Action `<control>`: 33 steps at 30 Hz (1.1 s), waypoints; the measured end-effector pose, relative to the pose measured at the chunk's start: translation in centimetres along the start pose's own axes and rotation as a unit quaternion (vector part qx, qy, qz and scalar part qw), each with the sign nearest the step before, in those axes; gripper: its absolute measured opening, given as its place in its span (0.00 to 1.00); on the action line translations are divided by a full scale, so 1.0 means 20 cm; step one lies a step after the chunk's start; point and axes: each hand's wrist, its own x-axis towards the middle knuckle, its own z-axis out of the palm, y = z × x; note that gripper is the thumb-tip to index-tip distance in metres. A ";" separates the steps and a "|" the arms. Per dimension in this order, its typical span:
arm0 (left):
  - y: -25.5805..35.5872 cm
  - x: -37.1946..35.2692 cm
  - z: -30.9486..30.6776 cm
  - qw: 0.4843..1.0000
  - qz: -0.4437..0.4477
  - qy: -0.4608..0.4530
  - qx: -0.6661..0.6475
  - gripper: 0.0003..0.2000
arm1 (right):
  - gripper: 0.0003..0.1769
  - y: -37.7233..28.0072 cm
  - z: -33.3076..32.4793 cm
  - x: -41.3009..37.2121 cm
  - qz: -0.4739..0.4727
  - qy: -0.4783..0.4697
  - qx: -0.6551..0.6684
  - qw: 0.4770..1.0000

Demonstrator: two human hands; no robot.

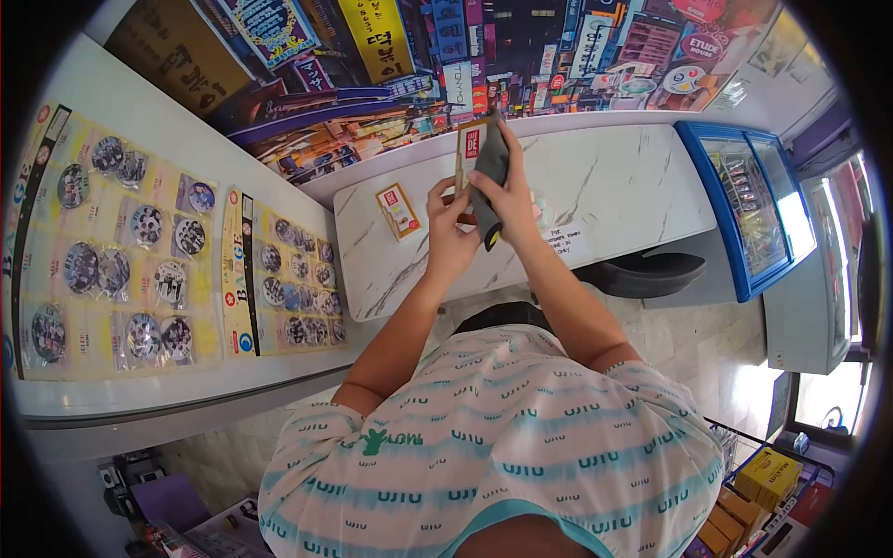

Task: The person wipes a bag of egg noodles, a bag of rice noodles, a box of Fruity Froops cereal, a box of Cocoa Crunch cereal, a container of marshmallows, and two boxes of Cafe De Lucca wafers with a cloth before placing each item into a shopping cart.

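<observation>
My left hand (452,231) is closed at the lower end of a small wood-framed sign (472,141) with a red and white label. My right hand (512,191) grips a dark grey cloth (489,166), its fingers and thumb pressed around it against the sign's right side. The cloth's lower end shows a yellow-green patch. Both hands are raised over a white marble-patterned table (595,167). A second wood-framed sign (398,211) with a similar red label is on the table to the left. The left fingertips are partly hidden behind the sign.
A paper notice (566,242) is on the table's near edge, above a black chair (646,274). To the right stands a blue-framed glass-front cooler (749,209). Sheets of round badges (121,251) cover the left-hand panel. A yellow box (768,477) sits at lower right.
</observation>
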 end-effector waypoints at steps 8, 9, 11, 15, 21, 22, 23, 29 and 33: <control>0.11 -0.02 0.07 0.963 0.190 -0.065 0.178 0.42 | 0.28 0.04 -0.21 -0.03 0.212 0.112 0.184 0.953; 0.12 0.00 0.08 0.987 0.149 -0.054 0.041 0.38 | 0.26 0.03 -0.22 -0.04 0.225 0.093 0.172 0.954; 0.11 0.06 0.11 0.982 0.032 -0.048 -0.180 0.26 | 0.23 -0.01 -0.19 -0.08 0.253 0.087 0.149 0.952; 0.15 0.09 0.17 0.931 -0.062 -0.074 -0.352 0.24 | 0.25 -0.05 -0.16 -0.16 0.137 0.100 -0.129 0.977; 0.13 0.07 0.21 0.929 -0.112 -0.066 -0.346 0.24 | 0.30 -0.15 -0.15 -0.13 -0.131 -0.017 -0.369 0.920; 0.14 0.05 0.21 0.918 -0.143 -0.082 -0.361 0.25 | 0.30 -0.16 -0.16 -0.09 -0.129 -0.019 -0.367 0.921; 0.12 0.04 0.22 0.901 -0.135 -0.100 -0.399 0.24 | 0.28 -0.18 -0.17 -0.05 -0.083 0.010 -0.331 0.940; 0.07 0.08 0.23 0.954 -0.081 -0.152 -0.245 0.32 | 0.24 -0.05 -0.32 0.18 0.118 0.083 -0.250 0.957; -0.11 0.13 0.24 0.967 -0.126 -0.103 -0.196 0.27 | 0.26 0.23 -0.58 0.19 0.177 0.151 -0.224 0.947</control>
